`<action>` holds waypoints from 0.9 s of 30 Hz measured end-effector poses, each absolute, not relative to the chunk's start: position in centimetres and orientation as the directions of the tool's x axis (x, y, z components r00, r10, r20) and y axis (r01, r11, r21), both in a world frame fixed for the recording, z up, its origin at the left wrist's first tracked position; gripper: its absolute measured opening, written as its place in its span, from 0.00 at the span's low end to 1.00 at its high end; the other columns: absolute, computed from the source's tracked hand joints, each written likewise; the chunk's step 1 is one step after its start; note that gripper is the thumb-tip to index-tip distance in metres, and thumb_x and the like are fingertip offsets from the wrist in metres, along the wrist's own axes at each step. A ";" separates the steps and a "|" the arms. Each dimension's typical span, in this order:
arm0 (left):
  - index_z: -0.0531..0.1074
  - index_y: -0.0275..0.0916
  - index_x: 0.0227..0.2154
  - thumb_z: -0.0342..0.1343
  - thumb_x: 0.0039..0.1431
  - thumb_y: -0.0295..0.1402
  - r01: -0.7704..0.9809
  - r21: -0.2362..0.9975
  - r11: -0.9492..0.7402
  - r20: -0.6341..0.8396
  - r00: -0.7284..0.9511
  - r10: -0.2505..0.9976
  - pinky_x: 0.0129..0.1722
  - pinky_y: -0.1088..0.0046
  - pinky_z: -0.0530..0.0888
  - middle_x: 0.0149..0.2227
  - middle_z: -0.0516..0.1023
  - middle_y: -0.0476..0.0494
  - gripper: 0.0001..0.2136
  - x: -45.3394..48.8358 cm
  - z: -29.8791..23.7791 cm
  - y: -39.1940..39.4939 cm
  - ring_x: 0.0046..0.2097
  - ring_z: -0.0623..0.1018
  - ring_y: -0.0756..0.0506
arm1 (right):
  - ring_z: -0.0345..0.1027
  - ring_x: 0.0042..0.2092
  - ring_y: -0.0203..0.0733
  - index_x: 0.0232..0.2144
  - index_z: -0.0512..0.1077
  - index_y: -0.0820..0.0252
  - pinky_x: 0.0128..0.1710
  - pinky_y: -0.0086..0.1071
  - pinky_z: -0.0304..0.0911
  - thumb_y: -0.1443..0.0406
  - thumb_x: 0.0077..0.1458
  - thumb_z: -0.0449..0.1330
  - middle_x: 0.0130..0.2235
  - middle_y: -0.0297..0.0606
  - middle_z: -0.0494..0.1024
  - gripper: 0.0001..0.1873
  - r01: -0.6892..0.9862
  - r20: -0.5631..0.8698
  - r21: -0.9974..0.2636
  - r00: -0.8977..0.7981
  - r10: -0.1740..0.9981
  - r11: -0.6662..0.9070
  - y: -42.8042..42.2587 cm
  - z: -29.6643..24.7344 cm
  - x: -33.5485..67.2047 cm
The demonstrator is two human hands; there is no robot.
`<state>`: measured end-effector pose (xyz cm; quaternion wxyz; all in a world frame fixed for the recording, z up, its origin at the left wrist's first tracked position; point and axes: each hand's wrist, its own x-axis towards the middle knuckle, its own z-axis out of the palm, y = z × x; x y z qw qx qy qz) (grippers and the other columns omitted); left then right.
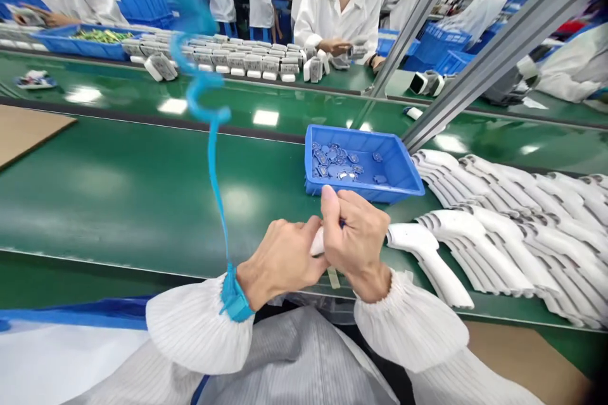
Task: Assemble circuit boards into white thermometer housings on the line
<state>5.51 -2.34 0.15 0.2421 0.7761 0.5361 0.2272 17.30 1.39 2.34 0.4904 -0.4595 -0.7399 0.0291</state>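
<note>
Pinching white plastic [317, 242], left hand [280, 259] and right hand [355, 237] near the blue tray's edge [380, 192].

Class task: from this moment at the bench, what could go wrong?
The small white part pinched between the left hand and right hand might slip onto the green bench. The loose blue coiled cord on the wrist strap could snag. The stacked white housings beside the right hand could be knocked.

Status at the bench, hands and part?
Left hand and right hand pinching white plastic part. Blue tray of small parts ahead. White pistol-shaped housings at right.
</note>
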 end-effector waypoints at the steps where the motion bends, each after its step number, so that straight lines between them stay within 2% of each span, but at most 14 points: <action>1: 0.69 0.37 0.35 0.53 0.59 0.40 0.679 0.678 -0.283 0.086 0.309 0.947 0.27 0.69 0.66 0.30 0.79 0.42 0.10 5.5 0.2 -2.3 0.28 0.77 0.42 | 0.50 0.20 0.29 0.11 0.57 0.59 0.23 0.32 0.45 0.64 0.66 0.53 0.15 0.29 0.58 0.30 0.631 0.661 -0.556 -0.060 0.748 0.541 1.5 2.4 17.4; 3: 0.68 0.38 0.33 0.55 0.60 0.42 0.604 0.770 -0.206 0.037 0.280 0.959 0.26 0.71 0.66 0.30 0.79 0.45 0.11 5.5 0.1 -2.3 0.28 0.77 0.44 | 0.53 0.19 0.29 0.12 0.61 0.60 0.22 0.30 0.47 0.61 0.67 0.53 0.15 0.29 0.61 0.30 0.576 0.558 -0.674 -0.011 0.830 0.461 1.6 2.7 17.8; 6: 0.67 0.39 0.33 0.57 0.59 0.45 0.579 0.803 -0.139 -0.020 0.259 0.966 0.26 0.72 0.66 0.30 0.78 0.46 0.13 5.4 0.2 -2.5 0.29 0.77 0.44 | 0.56 0.19 0.29 0.14 0.65 0.60 0.22 0.29 0.50 0.56 0.67 0.52 0.16 0.29 0.64 0.29 0.532 0.443 -0.757 -0.008 0.897 0.379 1.4 3.0 18.5; 8: 0.68 0.39 0.34 0.57 0.59 0.45 0.572 0.809 -0.135 -0.031 0.271 0.962 0.27 0.72 0.67 0.32 0.79 0.45 0.13 5.5 0.4 -2.6 0.30 0.78 0.44 | 0.56 0.20 0.29 0.15 0.64 0.60 0.23 0.29 0.50 0.57 0.68 0.52 0.17 0.29 0.64 0.29 0.569 0.460 -0.718 -0.042 0.887 0.400 1.2 3.1 18.7; 11: 0.69 0.39 0.38 0.55 0.60 0.42 0.580 0.797 -0.166 -0.054 0.341 0.938 0.28 0.71 0.68 0.33 0.80 0.44 0.11 5.8 0.7 -2.6 0.30 0.79 0.43 | 0.52 0.21 0.29 0.13 0.59 0.60 0.24 0.30 0.47 0.60 0.67 0.53 0.17 0.29 0.60 0.29 0.672 0.567 -0.544 -0.146 0.811 0.502 1.0 2.9 18.6; 14: 0.70 0.36 0.39 0.53 0.58 0.39 0.715 0.662 -0.225 -0.036 0.331 0.943 0.29 0.66 0.69 0.32 0.81 0.39 0.12 6.4 0.5 -2.6 0.30 0.80 0.38 | 0.49 0.20 0.28 0.13 0.56 0.60 0.24 0.32 0.45 0.65 0.66 0.53 0.16 0.28 0.57 0.28 0.698 0.676 -0.414 -0.194 0.710 0.585 1.2 2.3 18.4; 16: 0.70 0.34 0.39 0.53 0.58 0.39 0.766 0.588 -0.258 0.017 0.307 0.951 0.30 0.64 0.68 0.31 0.81 0.37 0.13 6.8 0.3 -2.5 0.31 0.80 0.35 | 0.50 0.21 0.29 0.12 0.56 0.60 0.24 0.31 0.46 0.66 0.66 0.52 0.16 0.29 0.58 0.28 0.675 0.696 -0.432 -0.173 0.697 0.598 1.3 2.0 18.5; 17: 0.71 0.34 0.39 0.53 0.59 0.40 0.750 0.605 -0.268 0.035 0.311 0.950 0.29 0.64 0.68 0.31 0.80 0.37 0.13 6.9 0.2 -2.5 0.31 0.80 0.36 | 0.51 0.21 0.29 0.12 0.57 0.59 0.24 0.31 0.47 0.66 0.66 0.52 0.16 0.29 0.59 0.28 0.661 0.691 -0.466 -0.144 0.709 0.588 1.3 2.0 18.7; 19: 0.71 0.36 0.38 0.55 0.60 0.41 0.642 0.727 -0.242 0.035 0.316 0.948 0.29 0.68 0.67 0.32 0.80 0.41 0.12 6.8 0.3 -2.6 0.31 0.79 0.40 | 0.54 0.21 0.30 0.13 0.60 0.59 0.24 0.31 0.49 0.65 0.67 0.52 0.17 0.30 0.62 0.28 0.636 0.652 -0.560 -0.056 0.756 0.530 1.2 2.2 19.3; 22: 0.71 0.39 0.42 0.62 0.57 0.43 0.436 0.896 -0.087 -0.044 0.281 0.959 0.28 0.73 0.67 0.36 0.80 0.48 0.15 6.5 0.7 -2.8 0.32 0.78 0.46 | 0.56 0.20 0.30 0.14 0.63 0.60 0.24 0.31 0.51 0.62 0.67 0.52 0.16 0.30 0.65 0.28 0.617 0.581 -0.667 0.079 0.810 0.418 0.9 3.0 20.3; 24: 0.70 0.40 0.44 0.63 0.56 0.44 0.374 0.926 -0.051 -0.058 0.274 0.960 0.29 0.74 0.67 0.37 0.80 0.49 0.18 6.4 0.9 -2.8 0.33 0.77 0.47 | 0.59 0.21 0.31 0.16 0.66 0.60 0.25 0.30 0.52 0.60 0.68 0.52 0.18 0.30 0.67 0.27 0.628 0.537 -0.666 0.028 0.843 0.403 0.9 3.4 20.8; 27: 0.68 0.38 0.41 0.58 0.61 0.40 0.388 0.912 -0.135 0.015 0.297 0.955 0.28 0.73 0.65 0.34 0.78 0.47 0.12 6.9 0.3 -2.9 0.31 0.76 0.47 | 0.60 0.23 0.32 0.17 0.68 0.60 0.26 0.31 0.52 0.58 0.66 0.54 0.20 0.32 0.69 0.25 0.692 0.533 -0.543 -0.154 0.832 0.476 0.9 3.2 20.8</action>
